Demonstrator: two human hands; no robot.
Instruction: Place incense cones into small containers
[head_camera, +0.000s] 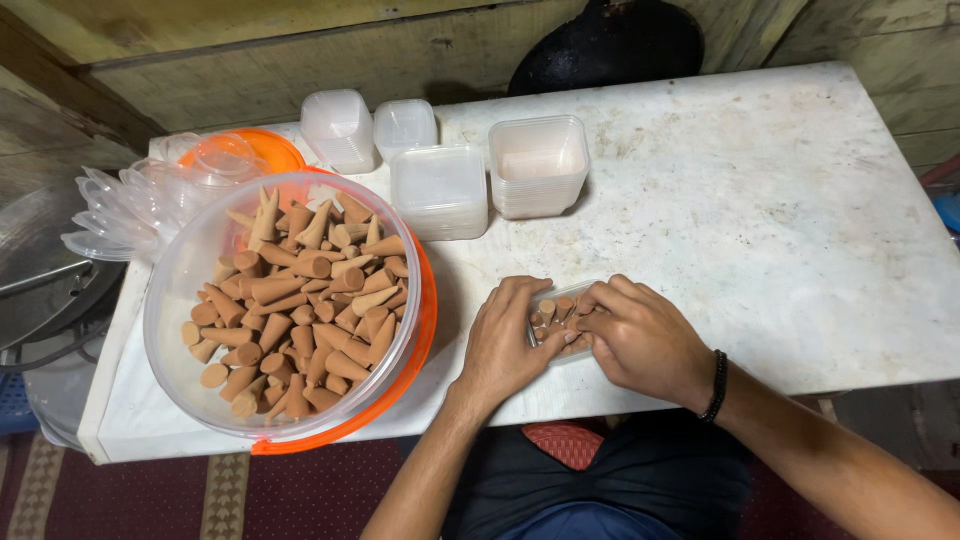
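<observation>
Near the table's front edge sits a small clear tray (560, 322) packed with brown cones (553, 310), almost hidden between both hands. Left hand (505, 345) lies curled against the tray's left side, fingers bent and pressing on it; right hand (640, 335) covers the right side, fingertips pinched down onto the cones (which exact cone I cannot tell). Seating them well likely calls for light, even pressure so none crumbles. Further left stands a large clear tub (170, 300) of cones, with stacked empty containers (538, 165) behind on the white table (780, 200)
</observation>
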